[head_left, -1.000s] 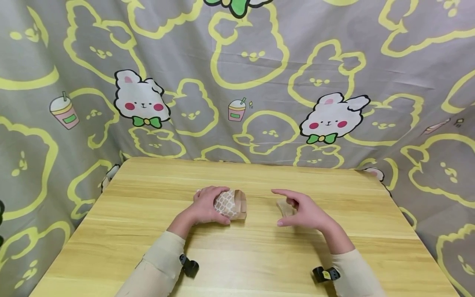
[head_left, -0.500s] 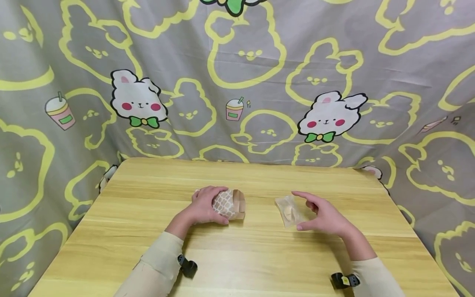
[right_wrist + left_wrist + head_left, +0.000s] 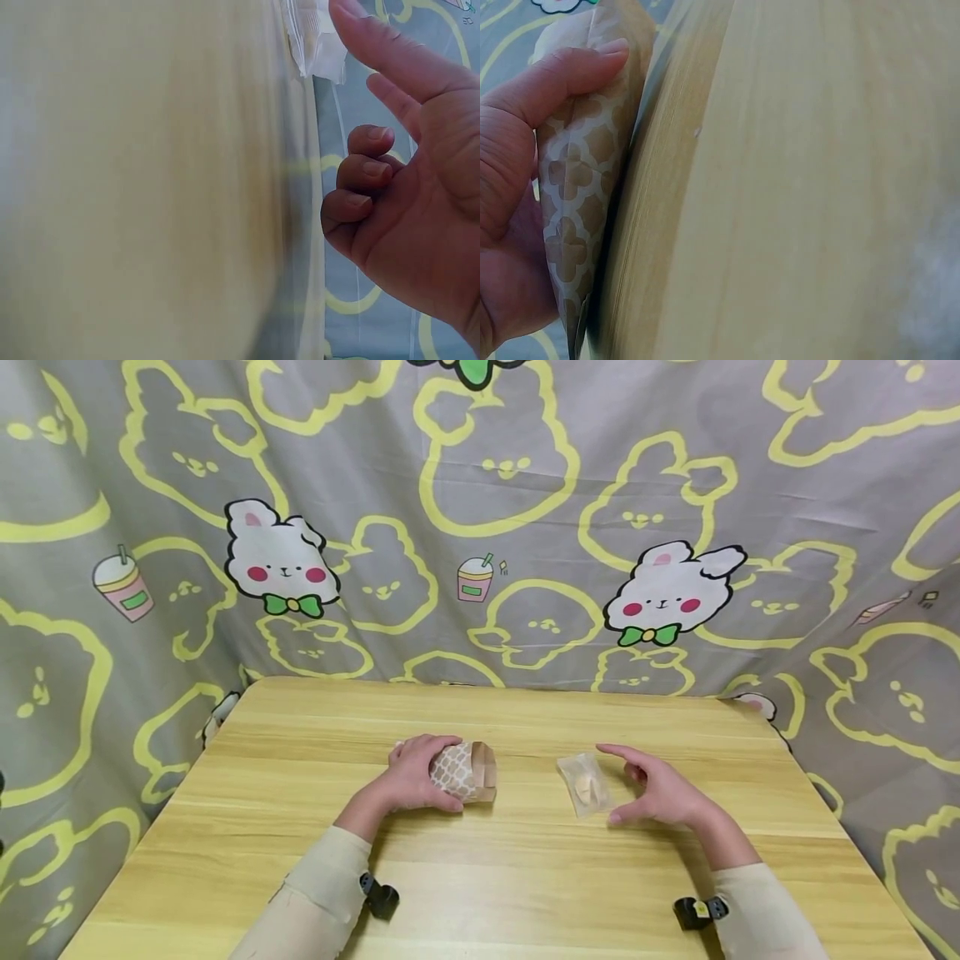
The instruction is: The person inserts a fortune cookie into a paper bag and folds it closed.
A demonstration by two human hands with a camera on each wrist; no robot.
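In the head view a brown paper bag [image 3: 453,772] with a white lattice pattern lies on the table, its unfolded mouth facing right. My left hand [image 3: 417,774] grips it from the left, thumb at the near side. The left wrist view shows the thumb lying across the patterned paper bag [image 3: 581,176]. To the right lies a small translucent packet [image 3: 585,785] with something pale inside. Just right of that packet is my right hand [image 3: 662,789], thumb and index finger spread apart and the other fingers curled. Nothing sits between them. The right wrist view catches the packet [image 3: 319,45] near the thumb.
A light wooden table [image 3: 480,877] carries both items. Behind it and along both sides hangs a grey curtain [image 3: 525,627] with yellow outlines and cartoon rabbits. A small black camera is strapped to each wrist.
My right hand has moved right, off the translucent packet, which now shows in full; over the last half second it barely shifts. The left hand and paper bag stay in place.
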